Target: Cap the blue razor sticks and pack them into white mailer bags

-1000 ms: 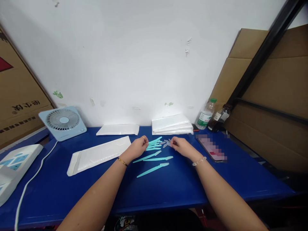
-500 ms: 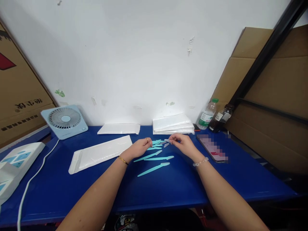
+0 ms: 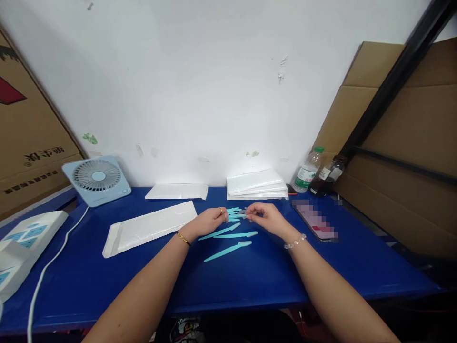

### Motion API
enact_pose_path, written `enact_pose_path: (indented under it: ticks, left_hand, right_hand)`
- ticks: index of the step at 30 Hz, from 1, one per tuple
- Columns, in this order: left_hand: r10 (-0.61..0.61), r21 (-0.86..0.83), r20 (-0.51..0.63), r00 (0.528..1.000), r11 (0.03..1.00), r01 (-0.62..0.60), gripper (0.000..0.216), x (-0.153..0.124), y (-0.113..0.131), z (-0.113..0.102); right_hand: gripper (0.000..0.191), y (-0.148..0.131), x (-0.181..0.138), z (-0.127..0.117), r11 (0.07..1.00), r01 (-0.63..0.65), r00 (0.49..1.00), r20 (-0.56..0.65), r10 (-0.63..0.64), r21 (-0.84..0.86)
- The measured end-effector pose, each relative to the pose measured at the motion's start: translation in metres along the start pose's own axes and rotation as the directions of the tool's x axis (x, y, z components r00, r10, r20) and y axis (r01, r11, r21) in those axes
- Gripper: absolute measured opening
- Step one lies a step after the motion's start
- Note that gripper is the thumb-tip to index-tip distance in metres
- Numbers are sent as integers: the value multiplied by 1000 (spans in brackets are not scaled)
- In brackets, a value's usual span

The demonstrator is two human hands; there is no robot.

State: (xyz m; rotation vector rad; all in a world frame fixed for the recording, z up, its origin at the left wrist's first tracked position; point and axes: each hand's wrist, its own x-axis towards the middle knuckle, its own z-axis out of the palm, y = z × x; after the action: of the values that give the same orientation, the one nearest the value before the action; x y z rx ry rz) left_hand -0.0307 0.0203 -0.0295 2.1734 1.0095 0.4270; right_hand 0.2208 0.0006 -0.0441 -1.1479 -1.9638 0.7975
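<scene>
My left hand (image 3: 213, 220) is closed around the handle ends of several turquoise eyebrow razors (image 3: 233, 214), which fan out to the right. Opposite it, my right hand (image 3: 263, 216) pinches at the pale blade end of one of these razors; its fingertips hide whether it grips the razor itself or a cover. Three more razors lie on the blue table just in front of my hands: one slanting (image 3: 223, 231), one nearly level (image 3: 239, 235) and one closest to me (image 3: 227, 251).
A white padded mailer (image 3: 153, 228) lies left of my hands. Another mailer (image 3: 176, 190) and a stack of mailers (image 3: 255, 183) are by the wall. A phone (image 3: 314, 220), a water bottle (image 3: 307, 171) and a dark bottle (image 3: 327, 176) stand right; a fan (image 3: 96, 178) and power strip (image 3: 30, 247) left.
My right hand has moved slightly left and down, bringing its fingertips to the blade ends of the bunch. My left hand has shifted a little right with the razors.
</scene>
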Motion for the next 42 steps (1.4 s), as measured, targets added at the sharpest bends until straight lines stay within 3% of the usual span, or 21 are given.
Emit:
enact_pose_path:
  ticks: [4,9,13,17,26,36,42]
  left_hand:
    - [-26,80,67,997,997,20,40,-2,3,4]
    - [-62,311,-30,998,948,68,26,0,0,7]
    - [-48,447,-115,992,890,95,20,4,-6,8]
    - [-74,477,-142,987,868,134,15,6,-11,9]
    - [-90,456,-124,988,880,137,15,7,-14,10]
    - [-91,399,-144,985,906,142,18,9,-11,11]
    - [-42,329,-9,999,943,43,20,7,-3,14]
  right_hand:
    - [24,7,0,-2,999,-36,991,125,38,-23]
    - [19,22,6,-5,950,13,1000,17,-8,-311]
    - [12,25,11,-1,905,61,996,89,-26,-421]
    - [12,27,12,1,883,78,992,121,-24,-462]
    - [20,20,7,2,959,-43,990,115,78,-281]
    - [17,12,6,10,972,4,986,161,36,-237]
    - [21,9,5,11,978,3,970,238,48,-208]
